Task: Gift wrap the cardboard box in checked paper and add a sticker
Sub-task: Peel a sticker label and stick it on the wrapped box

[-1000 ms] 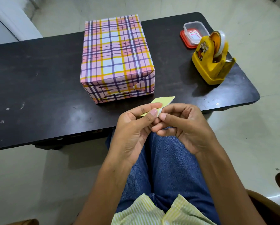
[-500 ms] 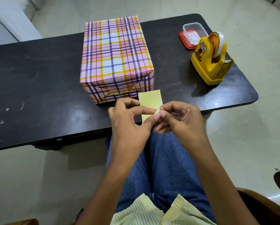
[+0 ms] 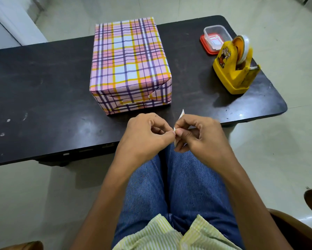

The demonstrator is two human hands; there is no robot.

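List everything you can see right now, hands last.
table: one, black, across the upper view
wrapped box: one, pink, yellow and purple checks, middle of the table
tape dispenser: one, yellow, table's right end
container: one, clear over a red lid, just behind the tape dispenser
sticker: one, pale, seen edge-on, at the table's near edge
chair: one, brown, lower right corner
left hand: one, bare, pinches the sticker
right hand: one, bare, pinches the sticker

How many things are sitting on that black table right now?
3: the checked wrapped box in the middle, the yellow tape dispenser at the right end, and a clear tub on a red lid behind it. Something small could hide behind the box.
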